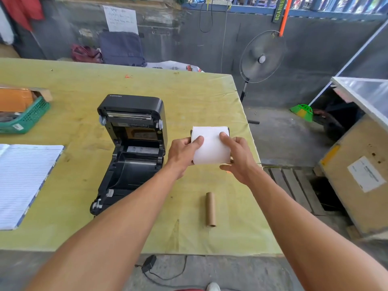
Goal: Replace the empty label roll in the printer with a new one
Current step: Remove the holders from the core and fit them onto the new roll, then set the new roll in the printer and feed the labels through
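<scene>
The black label printer (130, 152) stands on the yellow-green table (189, 97) with its lid swung up and its roll bay showing no roll inside. To its right I hold a new white label roll (211, 145) above the table. My left hand (182, 154) grips the roll's left end with the thumb on top. On the right end, my right hand (239, 158) holds it with a finger across the top. A bare brown cardboard core (210, 209) lies on the table nearer to me.
An open lined notebook (25, 181) lies at the left. A green basket (27, 116) with a cardboard box sits at the far left. Beyond the table's right edge are a standing fan (262, 57), a large crate (357, 173) and a power adapter (149, 263) on the floor.
</scene>
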The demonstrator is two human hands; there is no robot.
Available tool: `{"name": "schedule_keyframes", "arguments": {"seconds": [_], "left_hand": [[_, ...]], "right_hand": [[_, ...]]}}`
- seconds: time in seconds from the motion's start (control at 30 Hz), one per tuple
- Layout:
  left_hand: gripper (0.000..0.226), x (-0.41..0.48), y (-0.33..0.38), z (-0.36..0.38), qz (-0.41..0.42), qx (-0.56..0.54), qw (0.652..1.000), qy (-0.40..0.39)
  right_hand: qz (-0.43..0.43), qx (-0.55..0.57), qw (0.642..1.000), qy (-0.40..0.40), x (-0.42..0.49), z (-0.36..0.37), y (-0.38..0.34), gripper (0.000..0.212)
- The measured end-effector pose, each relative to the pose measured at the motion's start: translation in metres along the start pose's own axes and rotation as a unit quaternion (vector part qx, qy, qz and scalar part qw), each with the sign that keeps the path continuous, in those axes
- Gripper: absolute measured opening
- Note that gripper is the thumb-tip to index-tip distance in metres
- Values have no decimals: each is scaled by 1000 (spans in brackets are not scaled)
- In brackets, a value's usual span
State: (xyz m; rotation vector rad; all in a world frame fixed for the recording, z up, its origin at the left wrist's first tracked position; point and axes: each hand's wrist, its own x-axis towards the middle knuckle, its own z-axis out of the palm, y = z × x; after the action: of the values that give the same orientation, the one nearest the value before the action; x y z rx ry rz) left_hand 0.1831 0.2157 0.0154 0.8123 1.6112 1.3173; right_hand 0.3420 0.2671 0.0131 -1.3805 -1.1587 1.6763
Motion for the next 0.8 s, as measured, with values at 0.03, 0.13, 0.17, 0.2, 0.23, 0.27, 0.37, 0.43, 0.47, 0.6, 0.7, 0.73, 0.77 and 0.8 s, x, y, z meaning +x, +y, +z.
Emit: {"name": "schedule_keyframes", "arguments": {"seconds": [0.03,0.13,0.17,0.2,0.23,0.27,0.37,0.43,0.47,0.6,0.7,0.73,0.77,0.8], "left_hand": [[40,0,-1,1,-1,1,1000,5],[41,-1,-4,5,-9,6,1000,22],[40,-2,-6,6,-13,7,999,30],[38,-4,-9,7,-17,7,999,37],[35,-6,-11,7,-19,5,999,44],[32,-9,-12,7,-21,6,999,49],[29,-15,-16,2,-24,13,998,61],[43,-16,-18,-6,-23,22,997,72],[52,-16,-21,-11,-21,30,996,76],[58,-22,-26,-37,-17,45,996,77],[36,-29,-25,-63,-7,46,996,77],[28,-29,-26,-73,-5,46,996,76],[22,-29,-28,-85,0,48,996,73],[20,-30,-29,-97,5,49,996,69]], "right_hand": [[0,-13,1000,5,1,-1,0,63],[-6,-62,998,26,4,-5,3,55],[-14,-81,996,32,4,-5,3,53],[-26,-102,994,37,3,-5,3,51],[-41,-123,991,38,4,-6,4,50],[-54,-141,988,36,5,-5,5,51],[-65,-164,984,22,4,-1,8,63],[-59,-162,985,19,1,6,13,69],[-58,-161,985,15,-1,10,15,68],[-64,-164,984,3,-9,33,22,65],[-73,-167,983,0,-17,57,25,60],[-77,-168,983,3,-20,67,27,59],[-82,-167,982,7,-22,79,29,58],[-88,-167,982,10,-26,91,31,57]]}}
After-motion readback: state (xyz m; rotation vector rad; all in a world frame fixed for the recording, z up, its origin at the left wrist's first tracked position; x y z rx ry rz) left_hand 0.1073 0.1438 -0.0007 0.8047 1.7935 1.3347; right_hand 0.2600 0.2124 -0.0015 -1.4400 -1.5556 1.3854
